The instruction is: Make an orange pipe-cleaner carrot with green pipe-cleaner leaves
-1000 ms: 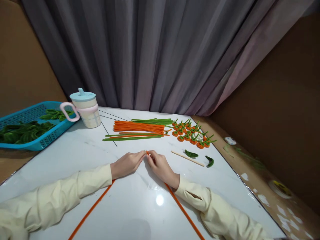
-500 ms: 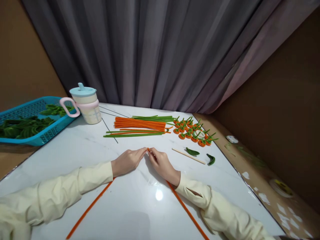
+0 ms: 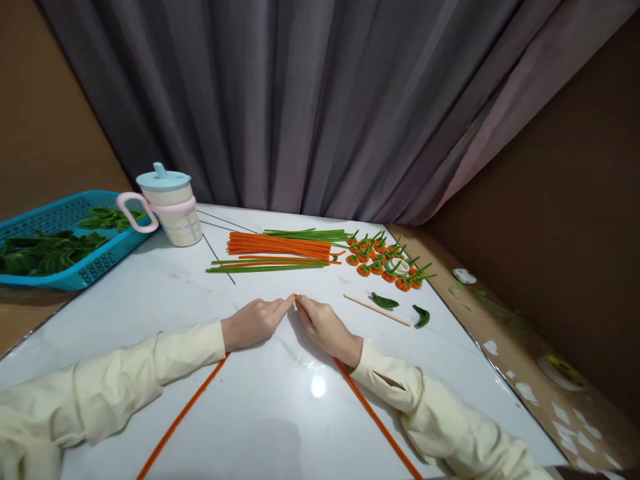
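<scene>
My left hand [image 3: 255, 322] and right hand [image 3: 325, 325] pinch the bend of the long orange fuzzy pipe cleaner [image 3: 373, 417] at mid-table; fingertips should stay tight against the white tabletop [image 3: 150, 300] for a sharp fold.

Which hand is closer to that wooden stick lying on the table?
The right hand. It rests just left of the wooden stick, pinching the bent orange pipe cleaner. The left hand lies farther away, beyond the right hand.
</scene>
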`<state>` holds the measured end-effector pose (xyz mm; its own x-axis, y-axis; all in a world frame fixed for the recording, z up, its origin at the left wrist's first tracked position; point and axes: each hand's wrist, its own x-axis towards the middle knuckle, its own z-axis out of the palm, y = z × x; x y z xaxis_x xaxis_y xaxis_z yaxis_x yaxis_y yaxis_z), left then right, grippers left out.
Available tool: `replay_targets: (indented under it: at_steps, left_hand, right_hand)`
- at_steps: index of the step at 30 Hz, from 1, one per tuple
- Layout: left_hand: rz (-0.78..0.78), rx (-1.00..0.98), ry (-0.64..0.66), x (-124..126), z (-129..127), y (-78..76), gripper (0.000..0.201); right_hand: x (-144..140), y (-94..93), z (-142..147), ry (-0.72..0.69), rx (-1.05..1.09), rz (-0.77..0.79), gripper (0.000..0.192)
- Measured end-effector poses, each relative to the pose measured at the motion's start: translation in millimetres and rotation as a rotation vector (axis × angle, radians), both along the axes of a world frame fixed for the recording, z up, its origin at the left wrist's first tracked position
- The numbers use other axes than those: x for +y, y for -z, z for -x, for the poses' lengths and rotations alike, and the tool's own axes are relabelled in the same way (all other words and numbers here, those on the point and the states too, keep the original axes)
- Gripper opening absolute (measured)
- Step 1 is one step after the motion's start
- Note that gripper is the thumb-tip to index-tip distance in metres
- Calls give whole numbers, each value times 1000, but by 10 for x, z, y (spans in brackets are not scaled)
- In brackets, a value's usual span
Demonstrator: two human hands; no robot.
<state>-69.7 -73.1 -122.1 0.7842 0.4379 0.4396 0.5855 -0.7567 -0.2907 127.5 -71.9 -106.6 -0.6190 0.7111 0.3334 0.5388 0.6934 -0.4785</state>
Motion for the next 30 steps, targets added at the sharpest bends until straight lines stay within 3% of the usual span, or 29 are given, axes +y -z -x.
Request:
replay_targets:
  at_steps: [6, 13, 18, 24, 30]
  left_hand:
    - [122, 52, 8, -2, 16, -26, 53]
    - [384, 65, -51, 61, 2, -74, 50]
    - [435, -24, -26, 87, 10, -101, 37]
    - [506, -20, 43, 114, 54, -169, 33]
    - [716, -209, 140, 131, 43, -305, 27]
  right_hand:
    - [32, -41, -28, -31, -123, 7, 15]
    - [107, -224, -79, -57, -299, 16, 16]
    - [81, -245, -95, 25, -456, -89, 19]
    - [60, -337, -117, -121, -616, -257, 32]
    - [62, -348, -129, -215, -718, -372, 32]
